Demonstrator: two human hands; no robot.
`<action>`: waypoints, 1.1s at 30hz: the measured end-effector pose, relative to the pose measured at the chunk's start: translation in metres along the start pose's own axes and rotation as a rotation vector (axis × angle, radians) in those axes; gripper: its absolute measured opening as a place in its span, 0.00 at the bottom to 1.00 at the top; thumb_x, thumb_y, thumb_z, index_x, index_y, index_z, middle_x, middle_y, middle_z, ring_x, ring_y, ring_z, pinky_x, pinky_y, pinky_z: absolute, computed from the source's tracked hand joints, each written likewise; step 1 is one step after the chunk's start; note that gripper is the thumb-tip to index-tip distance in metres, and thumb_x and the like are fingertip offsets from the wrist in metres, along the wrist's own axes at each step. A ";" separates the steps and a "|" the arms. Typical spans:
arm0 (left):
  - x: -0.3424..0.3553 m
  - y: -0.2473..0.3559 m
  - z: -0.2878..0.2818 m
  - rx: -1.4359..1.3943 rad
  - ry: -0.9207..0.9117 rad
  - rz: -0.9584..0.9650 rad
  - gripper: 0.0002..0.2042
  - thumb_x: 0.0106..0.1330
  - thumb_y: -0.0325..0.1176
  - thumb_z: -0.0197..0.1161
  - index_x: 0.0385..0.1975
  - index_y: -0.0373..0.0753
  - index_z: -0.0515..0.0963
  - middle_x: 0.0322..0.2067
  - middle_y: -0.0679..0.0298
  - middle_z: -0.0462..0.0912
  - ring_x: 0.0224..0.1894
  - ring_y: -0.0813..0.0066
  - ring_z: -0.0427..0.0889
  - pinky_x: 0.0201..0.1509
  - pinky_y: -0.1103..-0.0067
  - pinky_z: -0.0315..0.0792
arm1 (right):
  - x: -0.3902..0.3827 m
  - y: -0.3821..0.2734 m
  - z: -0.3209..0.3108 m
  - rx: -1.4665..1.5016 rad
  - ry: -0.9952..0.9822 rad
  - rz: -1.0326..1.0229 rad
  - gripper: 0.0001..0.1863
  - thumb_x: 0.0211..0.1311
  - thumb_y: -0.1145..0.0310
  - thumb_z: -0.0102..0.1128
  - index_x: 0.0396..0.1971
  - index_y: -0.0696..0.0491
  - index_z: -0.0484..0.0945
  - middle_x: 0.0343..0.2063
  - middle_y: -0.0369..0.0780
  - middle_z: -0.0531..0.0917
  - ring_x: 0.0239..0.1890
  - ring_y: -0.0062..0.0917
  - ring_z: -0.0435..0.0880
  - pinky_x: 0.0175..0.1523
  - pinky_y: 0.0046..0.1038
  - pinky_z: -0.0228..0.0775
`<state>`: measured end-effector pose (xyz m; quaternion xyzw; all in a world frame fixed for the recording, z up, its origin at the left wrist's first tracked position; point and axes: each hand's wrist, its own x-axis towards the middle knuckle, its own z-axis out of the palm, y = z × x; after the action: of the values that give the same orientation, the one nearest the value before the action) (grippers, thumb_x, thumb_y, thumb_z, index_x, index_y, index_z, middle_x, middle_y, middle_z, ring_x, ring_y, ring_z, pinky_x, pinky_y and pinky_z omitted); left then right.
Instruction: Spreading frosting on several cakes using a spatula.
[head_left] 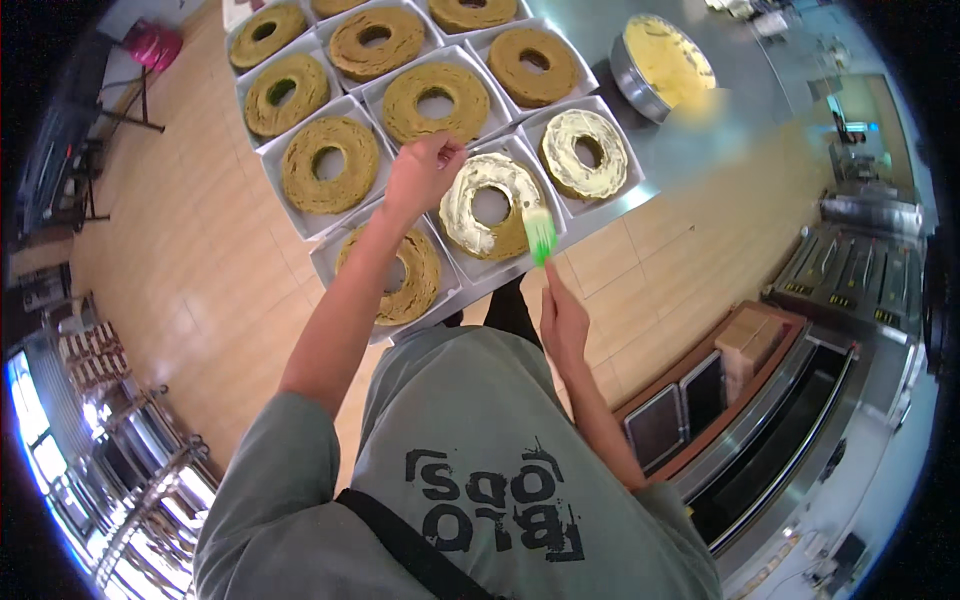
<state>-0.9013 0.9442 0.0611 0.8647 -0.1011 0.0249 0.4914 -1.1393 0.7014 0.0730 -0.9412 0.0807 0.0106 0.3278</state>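
My right hand (565, 322) grips a green pastry brush (541, 236), its pale bristles on the lower right of a ring cake (470, 185). White cream covers most of that cake's top; brown still shows at the lower right. At the cake's upper left, my left hand (428, 168) is closed, fingertips together by the rim of its white box (527, 160). Whether they pinch the rim is hidden. To the right sits a ring cake fully coated in cream (612, 150). A plain brown ring cake (425, 275) lies partly behind my left forearm.
Several boxed plain ring cakes (330, 165) fill the metal table (645, 165) further left and back. A steel bowl of yellowish cream (665, 70) stands at the back right. Ovens (850, 255) and a cardboard box (750, 340) are at the right, metal racks (150, 470) at the lower left.
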 end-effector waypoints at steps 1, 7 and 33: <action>-0.001 0.004 0.000 -0.024 0.010 -0.007 0.07 0.65 0.32 0.69 0.37 0.37 0.87 0.28 0.64 0.89 0.27 0.69 0.83 0.36 0.75 0.79 | 0.018 -0.006 -0.002 0.011 0.020 0.019 0.27 0.77 0.71 0.52 0.73 0.47 0.73 0.37 0.48 0.87 0.34 0.37 0.85 0.39 0.37 0.73; -0.022 0.038 0.001 -0.130 0.019 -0.058 0.08 0.68 0.30 0.70 0.40 0.32 0.87 0.29 0.64 0.89 0.27 0.76 0.82 0.36 0.80 0.78 | 0.102 -0.005 0.015 -0.346 -0.049 -0.059 0.28 0.76 0.66 0.53 0.74 0.42 0.70 0.26 0.50 0.86 0.27 0.50 0.84 0.33 0.46 0.73; -0.081 0.060 -0.005 -0.118 -0.215 -0.346 0.11 0.71 0.33 0.69 0.46 0.33 0.86 0.36 0.62 0.89 0.36 0.74 0.85 0.43 0.80 0.79 | 0.052 -0.005 0.033 -0.341 -0.104 0.143 0.32 0.73 0.67 0.49 0.76 0.45 0.63 0.28 0.51 0.87 0.24 0.51 0.85 0.30 0.51 0.72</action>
<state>-0.9924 0.9309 0.1031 0.8366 -0.0042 -0.1583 0.5244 -1.0858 0.7186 0.0462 -0.9731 0.1276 0.0958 0.1659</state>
